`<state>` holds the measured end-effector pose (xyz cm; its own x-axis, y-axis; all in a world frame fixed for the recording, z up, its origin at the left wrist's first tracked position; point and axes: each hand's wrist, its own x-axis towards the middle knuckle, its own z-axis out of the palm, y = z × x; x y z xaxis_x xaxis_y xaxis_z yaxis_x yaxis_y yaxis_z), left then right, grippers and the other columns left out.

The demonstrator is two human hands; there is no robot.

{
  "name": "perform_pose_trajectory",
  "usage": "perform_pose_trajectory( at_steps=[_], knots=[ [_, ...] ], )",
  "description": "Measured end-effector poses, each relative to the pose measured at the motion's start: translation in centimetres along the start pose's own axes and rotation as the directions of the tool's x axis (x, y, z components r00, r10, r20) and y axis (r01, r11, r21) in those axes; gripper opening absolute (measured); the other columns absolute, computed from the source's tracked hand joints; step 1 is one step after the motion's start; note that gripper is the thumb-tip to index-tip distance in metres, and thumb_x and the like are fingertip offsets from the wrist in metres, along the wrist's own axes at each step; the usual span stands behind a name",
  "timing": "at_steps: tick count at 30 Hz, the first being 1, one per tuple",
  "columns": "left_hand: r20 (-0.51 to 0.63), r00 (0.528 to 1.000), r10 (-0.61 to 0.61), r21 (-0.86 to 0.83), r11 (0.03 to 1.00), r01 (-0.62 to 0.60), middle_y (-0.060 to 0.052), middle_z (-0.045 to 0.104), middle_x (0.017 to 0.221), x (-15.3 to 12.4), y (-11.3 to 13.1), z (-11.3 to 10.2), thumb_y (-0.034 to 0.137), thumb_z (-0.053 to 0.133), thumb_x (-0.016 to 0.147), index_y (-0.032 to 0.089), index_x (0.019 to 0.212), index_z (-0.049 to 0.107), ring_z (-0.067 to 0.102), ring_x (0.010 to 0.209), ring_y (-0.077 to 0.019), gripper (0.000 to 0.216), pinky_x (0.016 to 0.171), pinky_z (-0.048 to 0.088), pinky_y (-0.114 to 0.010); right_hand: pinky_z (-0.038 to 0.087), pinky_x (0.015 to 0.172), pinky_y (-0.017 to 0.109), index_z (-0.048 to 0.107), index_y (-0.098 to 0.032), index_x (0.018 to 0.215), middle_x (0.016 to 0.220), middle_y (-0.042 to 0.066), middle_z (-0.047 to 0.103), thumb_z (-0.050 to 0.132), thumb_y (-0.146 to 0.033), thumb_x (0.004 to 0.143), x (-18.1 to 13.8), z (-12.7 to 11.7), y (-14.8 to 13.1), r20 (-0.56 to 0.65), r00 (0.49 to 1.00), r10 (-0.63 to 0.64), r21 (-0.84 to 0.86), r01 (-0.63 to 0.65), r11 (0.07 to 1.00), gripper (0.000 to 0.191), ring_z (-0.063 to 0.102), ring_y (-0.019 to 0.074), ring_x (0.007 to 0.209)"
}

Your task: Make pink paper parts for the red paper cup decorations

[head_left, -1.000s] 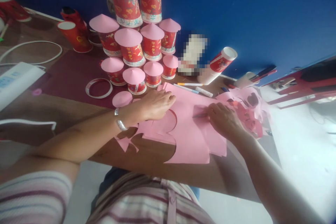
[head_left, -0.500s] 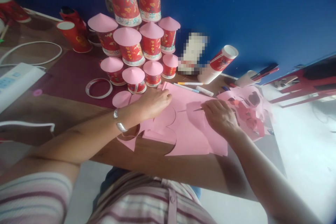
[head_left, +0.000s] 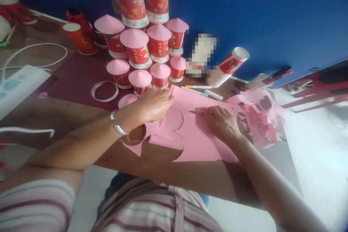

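Note:
A pink paper sheet [head_left: 201, 141] with round cut-outs lies on the brown table [head_left: 81, 119]. My left hand [head_left: 154, 105] rests palm down on the sheet's far left edge, fingers curled loosely onto the paper. My right hand [head_left: 221, 121] is closed round a thin pencil-like tool [head_left: 197, 112] whose tip touches the sheet, pointing left. A small pink paper cone [head_left: 127, 100] sits just left of my left hand.
Red paper cups with pink cone tops [head_left: 141, 43] are stacked behind the sheet. A tape ring [head_left: 104, 91], pens [head_left: 199, 91], a lying cup stack [head_left: 227, 67] and pink paper scraps [head_left: 258, 116] surround it. A white power strip [head_left: 19, 87] lies at left.
My right hand has slid the tool leftward and away across the sheet. My left hand shifted slightly toward the sheet's far edge.

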<state>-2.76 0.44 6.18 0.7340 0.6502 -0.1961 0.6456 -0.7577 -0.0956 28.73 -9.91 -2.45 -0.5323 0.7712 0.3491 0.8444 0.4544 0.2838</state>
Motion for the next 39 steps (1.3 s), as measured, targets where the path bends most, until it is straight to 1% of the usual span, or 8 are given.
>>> perform_pose_trajectory(
  at_steps=[5, 11, 15, 19, 24, 27, 31, 39],
  knots=[
    [0.068, 0.998, 0.001, -0.03, 1.0, 0.001, -0.025, 0.083, 0.126, 0.3, 0.2, 0.0, -0.001, 0.055, 0.102, 0.007, 0.13, 0.082, 0.082, 0.101, -0.0343, 0.041, 0.075, 0.054, -0.039, 0.048, 0.083, 0.038, 0.078, -0.017, 0.138, 0.107, 0.01, 0.078, 0.063, -0.02, 0.118, -0.5, -0.8, -0.2, 0.019, 1.0, 0.017, 0.012, -0.017, 1.0, 0.026, 0.068, 0.0256, 0.103],
    [-0.003, 1.0, 0.014, -0.063, 0.998, -0.014, -0.018, 0.084, 0.118, -0.1, 0.1, 0.5, 0.003, 0.061, 0.102, 0.012, 0.125, 0.081, 0.081, 0.101, -0.0317, 0.032, 0.076, 0.052, -0.037, 0.045, 0.077, 0.037, 0.081, -0.021, 0.128, 0.11, 0.01, 0.078, 0.063, -0.023, 0.118, -1.4, -0.6, 0.0, 0.027, 0.996, 0.082, -0.025, -0.082, 0.996, 0.021, 0.067, 0.0245, 0.1],
    [-0.067, 0.992, 0.106, -0.068, 0.992, -0.11, -0.014, 0.082, 0.112, -0.3, 1.7, 1.0, 0.006, 0.06, 0.107, 0.014, 0.118, 0.077, 0.08, 0.096, -0.0284, 0.022, 0.067, 0.045, -0.036, 0.041, 0.07, 0.035, 0.081, -0.022, 0.134, 0.102, 0.007, 0.073, 0.062, -0.016, 0.115, -1.7, -0.7, 0.2, 0.01, 0.996, 0.092, 0.012, -0.093, 0.996, 0.027, 0.064, 0.0212, 0.09],
    [-0.172, 0.946, 0.274, -0.061, 0.956, -0.288, -0.011, 0.077, 0.108, 0.1, 3.9, 2.3, -0.002, 0.059, 0.103, 0.015, 0.111, 0.075, 0.076, 0.09, -0.0238, 0.025, 0.064, 0.043, -0.035, 0.04, 0.068, 0.034, 0.082, -0.021, 0.125, 0.102, 0.007, 0.074, 0.058, -0.005, 0.109, -1.5, -1.1, 0.6, 0.045, 0.997, 0.061, 0.053, -0.063, 0.997, 0.033, 0.062, 0.0199, 0.088],
    [-0.168, 0.94, 0.295, -0.031, 0.952, -0.305, -0.01, 0.074, 0.098, 0.6, 3.8, 3.5, -0.009, 0.055, 0.097, 0.015, 0.102, 0.074, 0.072, 0.081, -0.0219, 0.031, 0.063, 0.044, -0.035, 0.033, 0.062, 0.035, 0.082, -0.02, 0.108, 0.102, 0.008, 0.075, 0.06, -0.006, 0.106, -1.8, -0.6, 1.0, 0.035, 0.994, 0.099, 0.044, -0.101, 0.994, 0.026, 0.061, 0.0197, 0.086],
    [-0.165, 0.952, 0.257, -0.007, 0.965, -0.261, -0.011, 0.074, 0.099, 0.5, 2.8, 3.7, -0.013, 0.054, 0.092, 0.014, 0.102, 0.075, 0.07, 0.078, -0.0203, 0.036, 0.063, 0.043, -0.033, 0.028, 0.062, 0.036, 0.081, -0.02, 0.097, 0.097, 0.008, 0.073, 0.061, -0.009, 0.108, -1.9, 0.0, 1.2, -0.007, 0.988, 0.153, -0.021, -0.154, 0.988, 0.025, 0.06, 0.0196, 0.084],
    [-0.148, 0.974, 0.17, -0.006, 0.985, -0.173, -0.012, 0.074, 0.1, 0.5, 2.2, 3.8, -0.014, 0.053, 0.089, 0.013, 0.104, 0.076, 0.069, 0.075, -0.0196, 0.038, 0.06, 0.038, -0.032, 0.022, 0.061, 0.037, 0.081, -0.02, 0.097, 0.096, 0.008, 0.073, 0.061, -0.012, 0.107, -1.4, 0.3, 1.2, 0.003, 0.977, 0.213, -0.098, -0.211, 0.972, 0.024, 0.059, 0.0198, 0.083],
    [-0.033, 0.999, 0.031, 0.006, 0.999, -0.031, -0.015, 0.08, 0.104, 0.4, 1.3, 3.1, -0.016, 0.052, 0.088, 0.011, 0.113, 0.078, 0.072, 0.073, -0.0195, 0.044, 0.058, 0.034, -0.032, 0.026, 0.06, 0.035, 0.076, -0.019, 0.087, 0.093, 0.009, 0.074, 0.062, -0.01, 0.105, -1.1, 0.4, 1.7, 0.0, 0.985, 0.173, -0.126, -0.172, 0.977, 0.024, 0.06, 0.0208, 0.084]
  ],
)
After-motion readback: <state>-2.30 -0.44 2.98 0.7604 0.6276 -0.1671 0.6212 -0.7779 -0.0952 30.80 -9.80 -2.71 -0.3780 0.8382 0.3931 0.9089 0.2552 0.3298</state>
